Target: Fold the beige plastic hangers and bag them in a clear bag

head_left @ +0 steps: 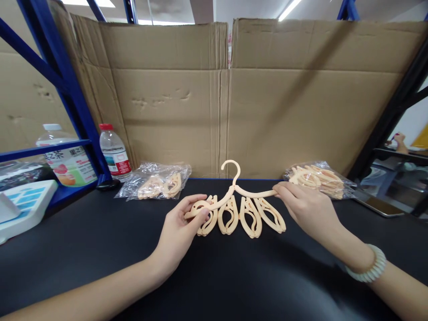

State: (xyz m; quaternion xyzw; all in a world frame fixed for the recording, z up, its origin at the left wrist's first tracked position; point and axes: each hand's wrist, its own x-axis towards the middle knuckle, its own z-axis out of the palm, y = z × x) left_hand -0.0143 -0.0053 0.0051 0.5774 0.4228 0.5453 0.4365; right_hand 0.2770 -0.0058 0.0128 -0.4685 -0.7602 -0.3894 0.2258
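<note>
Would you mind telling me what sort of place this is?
Probably a warehouse packing bench: blue racking, cardboard sheets behind the black table, and bagged hangers beside the loose hanger.

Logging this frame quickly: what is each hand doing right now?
Left hand: closed on the left end of the peach clip hanger.
Right hand: fingertips pinch the hanger's right end.

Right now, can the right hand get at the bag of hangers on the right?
Probably yes. The right hand grips the hanger by its right arm tip, and the bag of hangers lies just behind its fingers on the black table, nothing between; it must let go first.
</note>
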